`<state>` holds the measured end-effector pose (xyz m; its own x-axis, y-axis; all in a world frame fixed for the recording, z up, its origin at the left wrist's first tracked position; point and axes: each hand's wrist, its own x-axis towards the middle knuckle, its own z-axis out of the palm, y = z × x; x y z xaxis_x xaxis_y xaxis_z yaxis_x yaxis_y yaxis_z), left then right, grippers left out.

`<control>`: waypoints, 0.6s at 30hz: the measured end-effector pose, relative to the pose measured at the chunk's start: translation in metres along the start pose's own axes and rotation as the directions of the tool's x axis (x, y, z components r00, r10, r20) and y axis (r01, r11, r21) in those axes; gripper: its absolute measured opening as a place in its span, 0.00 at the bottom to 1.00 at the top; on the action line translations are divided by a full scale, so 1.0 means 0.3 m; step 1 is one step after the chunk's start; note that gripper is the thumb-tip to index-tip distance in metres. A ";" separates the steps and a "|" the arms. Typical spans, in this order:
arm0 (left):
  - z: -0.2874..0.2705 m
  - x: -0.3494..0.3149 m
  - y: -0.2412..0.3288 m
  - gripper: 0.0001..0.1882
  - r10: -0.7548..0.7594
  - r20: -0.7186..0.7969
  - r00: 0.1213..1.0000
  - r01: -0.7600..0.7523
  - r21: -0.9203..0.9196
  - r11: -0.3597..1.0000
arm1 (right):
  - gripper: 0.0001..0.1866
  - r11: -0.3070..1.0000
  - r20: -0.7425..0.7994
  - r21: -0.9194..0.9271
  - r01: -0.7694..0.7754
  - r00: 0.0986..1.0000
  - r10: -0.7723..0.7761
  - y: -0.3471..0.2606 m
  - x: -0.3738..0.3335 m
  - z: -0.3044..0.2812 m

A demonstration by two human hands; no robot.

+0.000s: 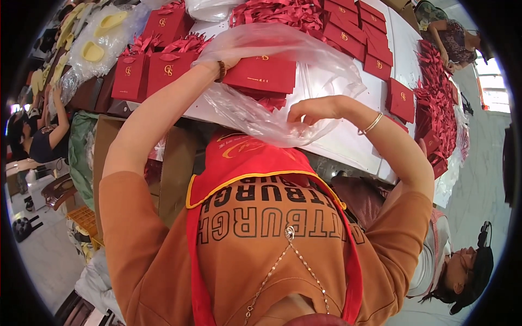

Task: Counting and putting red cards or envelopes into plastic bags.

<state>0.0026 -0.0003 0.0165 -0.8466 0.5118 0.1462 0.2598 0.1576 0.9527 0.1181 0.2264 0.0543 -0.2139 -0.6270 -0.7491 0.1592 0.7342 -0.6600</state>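
A large clear plastic bag [244, 111] spreads in front of me over the white table, its mouth wide. Within it, or just beneath its film, lies a stack of red paper gift bags [261, 76] with ribbon at the lower edge. My left hand [230, 60] reaches to the stack's left end, partly covered by the film; its fingers are hidden. At the bag's near right edge, my right hand [321, 110] has curled fingers pinching the plastic.
Upright red gift bags [169, 73] stand at the left, and flat red bags [348, 35] lie at the far right. Red ribbons [435, 92] heap along the right edge. A cardboard box [182, 163] sits below the table's left. Co-workers [454, 41] are on both sides.
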 end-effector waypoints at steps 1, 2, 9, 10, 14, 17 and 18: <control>-0.002 0.002 -0.024 0.30 -0.015 0.013 1.000 0.015 0.011 1.000 | 0.21 0.990 -0.048 0.102 -0.096 0.994 0.101 0.003 -0.004 -0.012; -0.007 0.002 -0.045 0.31 -0.030 0.025 0.999 0.030 0.023 0.999 | 0.21 0.961 -0.086 0.207 -0.184 0.975 0.205 0.005 -0.005 -0.024; -0.020 0.000 -0.042 0.32 -0.087 -0.035 0.996 0.094 0.318 0.944 | 0.16 0.594 -0.683 0.587 0.550 0.730 -0.001 0.015 0.095 -0.116; -0.019 0.001 -0.026 0.32 -0.091 -0.039 0.995 0.099 0.366 0.925 | 0.16 0.589 -0.687 0.588 0.554 0.727 0.002 0.014 0.128 -0.125; -0.027 -0.011 0.057 0.32 -0.111 -0.074 0.991 0.133 0.542 0.830 | 0.22 0.551 -0.789 0.551 0.626 0.606 0.101 -0.003 0.217 -0.150; -0.030 -0.009 0.057 0.30 -0.127 -0.074 0.989 0.147 0.502 0.853 | 0.24 0.458 -0.793 0.575 0.678 0.600 0.109 -0.006 0.237 -0.153; -0.029 -0.009 0.056 0.30 -0.133 -0.072 0.989 0.151 0.482 0.863 | 0.25 0.396 -0.773 0.606 0.690 0.628 0.089 -0.024 0.232 -0.150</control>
<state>0.0054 -0.0063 0.0345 -0.9048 0.4241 0.0372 0.3200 0.6201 0.7163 0.0586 0.1893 0.0096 -0.8652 -0.1273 -0.4850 0.4997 -0.3001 -0.8126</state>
